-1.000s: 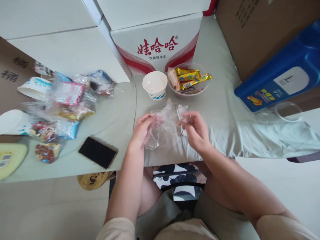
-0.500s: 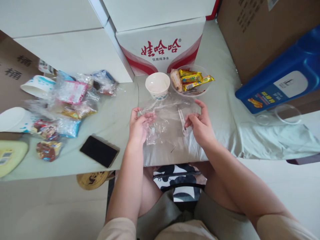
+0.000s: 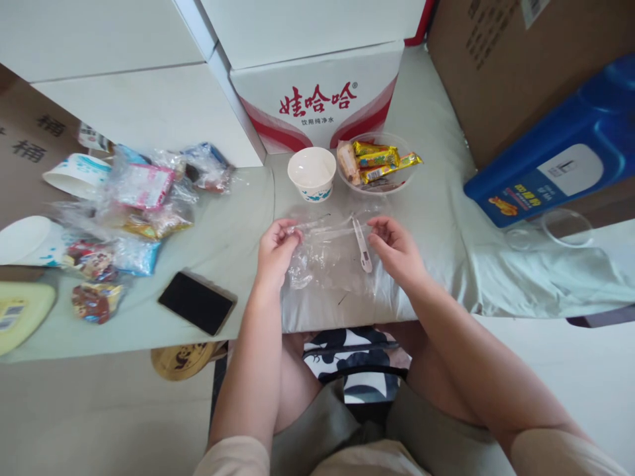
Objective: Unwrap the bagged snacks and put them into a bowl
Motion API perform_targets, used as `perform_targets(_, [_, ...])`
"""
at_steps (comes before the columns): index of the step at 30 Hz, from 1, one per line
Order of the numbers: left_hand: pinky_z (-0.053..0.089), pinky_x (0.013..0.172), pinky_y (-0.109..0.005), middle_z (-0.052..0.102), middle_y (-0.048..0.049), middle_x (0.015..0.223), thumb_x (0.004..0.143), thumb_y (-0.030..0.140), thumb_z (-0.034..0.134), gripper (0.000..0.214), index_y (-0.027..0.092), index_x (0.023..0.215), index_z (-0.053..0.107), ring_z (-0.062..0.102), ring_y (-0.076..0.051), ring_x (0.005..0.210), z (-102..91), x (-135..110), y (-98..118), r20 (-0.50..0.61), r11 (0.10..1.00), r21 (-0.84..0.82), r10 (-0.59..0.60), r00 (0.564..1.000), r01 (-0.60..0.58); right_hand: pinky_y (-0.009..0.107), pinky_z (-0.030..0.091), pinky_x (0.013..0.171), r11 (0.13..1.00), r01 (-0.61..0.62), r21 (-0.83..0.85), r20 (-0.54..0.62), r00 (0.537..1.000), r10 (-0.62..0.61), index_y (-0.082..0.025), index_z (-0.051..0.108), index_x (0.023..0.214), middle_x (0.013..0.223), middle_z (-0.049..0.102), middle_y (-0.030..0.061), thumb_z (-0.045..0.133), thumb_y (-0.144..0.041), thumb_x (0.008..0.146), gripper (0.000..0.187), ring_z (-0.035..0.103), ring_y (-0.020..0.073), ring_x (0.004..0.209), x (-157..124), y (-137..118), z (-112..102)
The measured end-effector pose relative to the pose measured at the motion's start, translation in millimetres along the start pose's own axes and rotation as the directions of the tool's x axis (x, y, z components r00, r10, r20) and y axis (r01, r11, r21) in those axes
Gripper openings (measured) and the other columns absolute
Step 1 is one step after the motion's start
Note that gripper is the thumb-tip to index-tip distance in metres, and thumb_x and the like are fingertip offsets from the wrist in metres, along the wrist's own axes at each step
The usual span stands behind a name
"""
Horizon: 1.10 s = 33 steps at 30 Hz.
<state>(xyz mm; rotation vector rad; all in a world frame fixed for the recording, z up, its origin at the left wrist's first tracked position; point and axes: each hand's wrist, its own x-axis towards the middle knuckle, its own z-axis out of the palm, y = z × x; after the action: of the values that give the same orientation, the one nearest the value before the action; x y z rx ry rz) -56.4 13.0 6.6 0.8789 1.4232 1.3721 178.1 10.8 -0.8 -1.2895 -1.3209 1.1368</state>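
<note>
Stretched between my hands over the cloth is a clear plastic bag (image 3: 330, 254), thin and wrinkled. My left hand (image 3: 276, 254) pinches its left edge between thumb and fingers. On the opposite side, my right hand (image 3: 397, 246) is closed at the bag's right edge, fingertips pressed together. A narrow white plastic piece (image 3: 362, 246) with a small dark slot lies at the bag beside my right fingertips; I cannot tell whether it is inside or under the plastic. Just beyond stands a white paper cup (image 3: 312, 173), upright, next to a clear bowl (image 3: 381, 190) of yellow-wrapped snacks (image 3: 380, 158).
Wrapped snack packets (image 3: 143, 188) and tipped paper cups (image 3: 30, 239) lie at left, near a black phone (image 3: 197, 302). White cartons (image 3: 317, 99) rise at the back. A blue bottle (image 3: 560, 145) and a clear lid (image 3: 568, 230) are at right.
My right fingers have drawn together and shifted down to the bag's edge. The left fingers have closed in more. The bag's top edge has lowered, showing more of the cup.
</note>
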Motion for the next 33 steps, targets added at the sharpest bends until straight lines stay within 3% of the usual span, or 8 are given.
perform_targets(6, [0.043,0.064,-0.022,0.065,0.0031,0.072,0.069,0.017,0.076,0.019,0.020,0.085,0.066,0.060,-0.011,0.065,-3.1,3,-8,-0.024,0.990,0.138,0.029,0.999,-0.025,0.029,0.043,0.062,0.994,0.023,-0.108,0.061,0.998,-0.016,-0.022,0.065,0.095,0.079,0.060,-0.0001,0.061,-0.038,0.083,0.020,0.051,0.0131,0.064,0,-3,-4])
perform_targets(13, [0.040,0.062,-0.023,0.062,0.0042,0.066,0.074,0.023,0.073,0.010,0.021,0.081,0.066,0.058,-0.012,0.062,-1.1,0,-10,0.037,0.974,0.227,0.015,0.999,-0.023,0.031,0.046,0.064,0.977,0.090,-0.195,0.107,0.992,-0.070,-0.023,0.067,0.088,0.082,0.063,0.0028,0.058,-0.033,0.085,0.014,0.054,0.0154,0.066,-2,-2,-5])
perform_targets(24, [0.039,0.061,-0.023,0.061,0.0039,0.064,0.074,0.019,0.067,0.006,0.020,0.079,0.063,0.054,-0.012,0.060,9.2,8,-9,0.043,0.965,0.261,-0.016,0.999,0.005,0.028,0.043,0.060,0.955,0.180,-0.236,0.234,0.964,-0.124,-0.021,0.066,0.087,0.077,0.063,0.0022,0.054,-0.027,0.089,0.014,0.057,0.0147,0.067,-3,-5,-9])
perform_targets(29, [0.044,0.062,-0.023,0.061,0.0043,0.062,0.072,0.017,0.065,0.006,0.020,0.077,0.063,0.058,-0.012,0.060,15.4,9,-9,0.025,0.966,0.258,-0.019,1.000,0.012,0.027,0.043,0.061,0.954,0.169,-0.246,0.164,0.978,-0.131,-0.020,0.067,0.087,0.077,0.063,0.0017,0.054,-0.026,0.087,0.014,0.056,0.0137,0.067,0,0,-16])
perform_targets(33, [0.041,0.052,-0.021,0.056,0.0059,0.055,0.069,0.020,0.064,0.007,0.021,0.074,0.059,0.057,-0.011,0.052,19.5,10,-6,-0.095,0.994,0.112,0.030,0.995,-0.019,0.027,0.044,0.061,0.977,0.116,-0.177,-0.019,0.992,-0.122,-0.022,0.064,0.091,0.076,0.059,-0.0007,0.055,-0.022,0.082,0.013,0.056,0.0128,0.065,3,3,-24])
